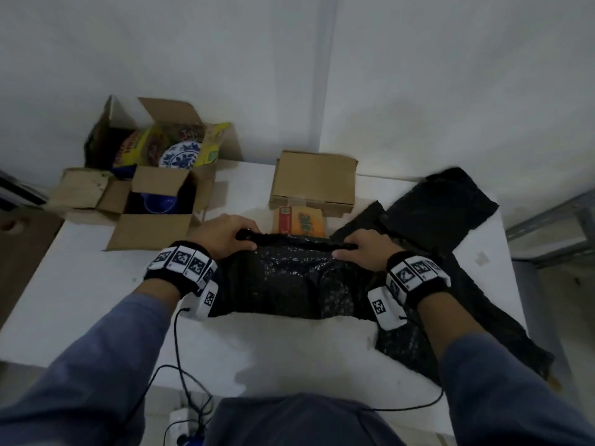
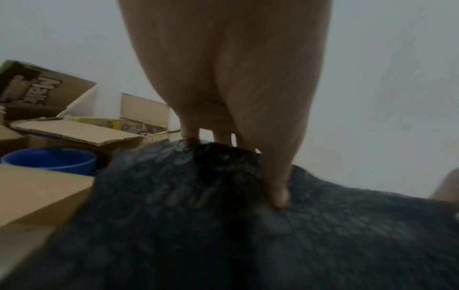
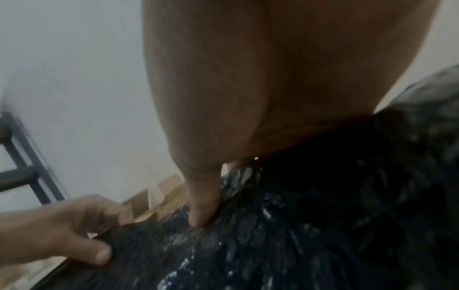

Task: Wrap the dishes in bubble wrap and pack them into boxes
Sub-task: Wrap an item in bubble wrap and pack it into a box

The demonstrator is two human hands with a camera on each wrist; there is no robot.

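A sheet of black bubble wrap lies bunched over something hidden beneath it on the white table. My left hand grips the far folded edge of the wrap at its left end, thumb on the near side and fingers over the far side. My right hand pinches the same edge at its right end. In the left wrist view the thumb presses into the bubble wrap. In the right wrist view the right thumb presses the bubble wrap, and my left hand holds it further along.
An open cardboard box with a blue bowl stands at the left; behind it is a larger open box with a blue-and-white plate. A closed carton and an orange packet lie ahead. More black wrap lies right.
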